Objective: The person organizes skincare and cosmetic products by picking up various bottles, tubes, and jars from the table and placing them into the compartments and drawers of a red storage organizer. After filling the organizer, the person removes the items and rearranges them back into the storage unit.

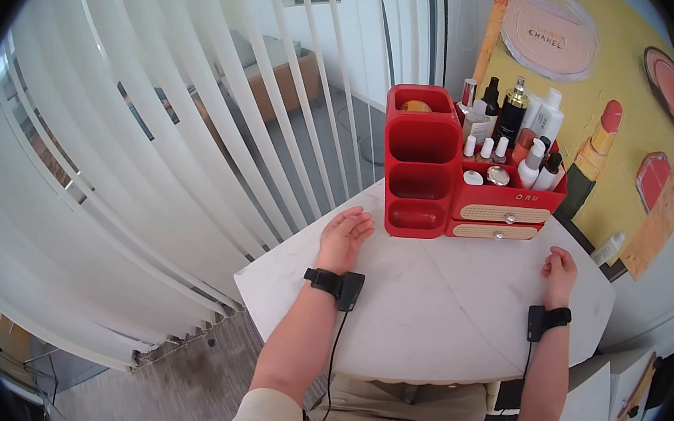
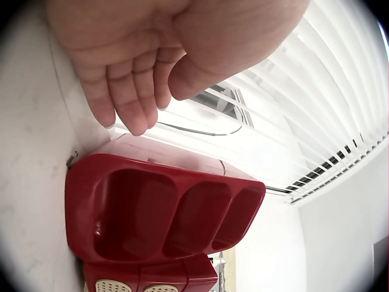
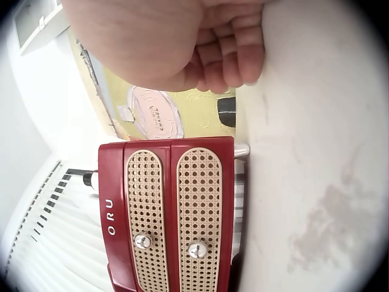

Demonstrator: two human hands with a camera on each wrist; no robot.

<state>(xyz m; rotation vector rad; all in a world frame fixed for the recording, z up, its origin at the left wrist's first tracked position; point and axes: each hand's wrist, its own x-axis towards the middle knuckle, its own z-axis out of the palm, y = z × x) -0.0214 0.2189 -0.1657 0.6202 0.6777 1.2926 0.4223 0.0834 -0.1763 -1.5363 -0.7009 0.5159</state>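
Note:
My left hand rests on the white table left of a red organizer, its fingers loosely bent and holding nothing. In the left wrist view the fingers hang beside the organizer's rounded open compartments. On the table's right side lies my right hand, fingers relaxed and nothing in them. The right wrist view shows it near the drawer unit, which has two woven-front drawers with round knobs. Several bottles stand in the unit's upper tray, including a black one with a gold collar. A round item sits in the organizer's top compartment.
A large painting of cosmetics leans behind the table at right, with a small tube by its lower edge. White vertical blinds hang on the left. The white table ends just in front of my lap.

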